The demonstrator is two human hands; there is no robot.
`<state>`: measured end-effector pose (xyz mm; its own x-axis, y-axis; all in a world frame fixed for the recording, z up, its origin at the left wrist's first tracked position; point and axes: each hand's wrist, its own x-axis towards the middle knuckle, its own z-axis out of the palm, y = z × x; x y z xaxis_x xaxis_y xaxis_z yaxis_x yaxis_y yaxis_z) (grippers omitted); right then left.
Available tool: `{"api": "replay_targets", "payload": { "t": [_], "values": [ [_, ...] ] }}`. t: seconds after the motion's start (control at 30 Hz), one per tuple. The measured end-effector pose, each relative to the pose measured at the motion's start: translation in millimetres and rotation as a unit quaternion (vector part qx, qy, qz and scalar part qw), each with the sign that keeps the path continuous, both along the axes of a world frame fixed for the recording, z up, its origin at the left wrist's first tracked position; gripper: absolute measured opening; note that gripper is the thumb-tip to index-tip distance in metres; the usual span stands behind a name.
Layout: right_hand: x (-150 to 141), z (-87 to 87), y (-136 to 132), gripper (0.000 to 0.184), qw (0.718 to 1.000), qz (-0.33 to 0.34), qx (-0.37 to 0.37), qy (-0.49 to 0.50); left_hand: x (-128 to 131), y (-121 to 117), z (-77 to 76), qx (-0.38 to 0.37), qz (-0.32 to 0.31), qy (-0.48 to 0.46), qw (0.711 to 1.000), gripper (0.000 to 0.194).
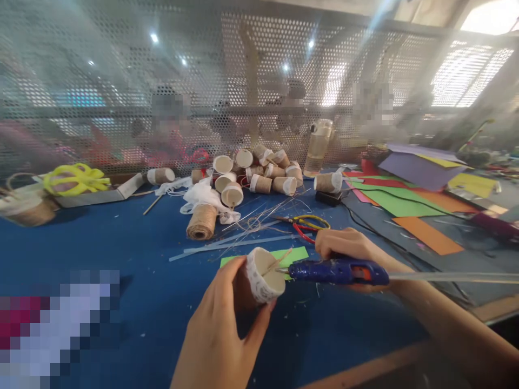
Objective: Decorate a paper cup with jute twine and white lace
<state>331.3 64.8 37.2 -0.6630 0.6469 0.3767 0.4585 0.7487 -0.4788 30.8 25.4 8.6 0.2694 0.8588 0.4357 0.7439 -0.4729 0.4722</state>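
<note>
Between the thumb and fingers of my left hand (227, 319) is a small paper cup (265, 275), tilted with its round end towards me and a white lace band around the rim. A short piece of twine (276, 262) stands out from that pale end. My right hand (348, 251) is wrapped around a blue hot glue gun (336, 271). The gun's metal nozzle is at the cup's end, by the twine; whether it touches I cannot tell. A clear glue stick (446, 277) sticks out behind the gun. Underneath lies a green paper strip (298, 253).
Several twine-wrapped cups (261, 183) are heaped at the back, near a twine spool (201, 221) and white lace (200, 195). Scissors (310, 224) and glue sticks (243, 240) lie beyond my hands. A bottle (319, 148), black cable (360, 224) and coloured papers (417, 197) are to the right.
</note>
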Motion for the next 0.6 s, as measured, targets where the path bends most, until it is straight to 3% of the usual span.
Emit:
{"api": "replay_targets", "payload": {
  "t": [0.1, 0.3, 0.6],
  "values": [
    [0, 2.2, -3, 0.019, 0.999, -0.022, 0.022, -0.042, 1, 1, -4.4, 0.019, -0.001, 0.021, 1.000, 0.053],
    [-3, 7.7, -8, 0.021, 0.994, -0.051, 0.059, -0.078, 0, -2, -12.9, 0.035, 0.003, 0.043, 0.998, 0.053],
    [-6, -0.5, -7, 0.016, 0.989, -0.025, 0.127, -0.077, 2, -3, -22.7, 0.138, -0.010, 0.047, 0.989, 0.050]
  ]
}}
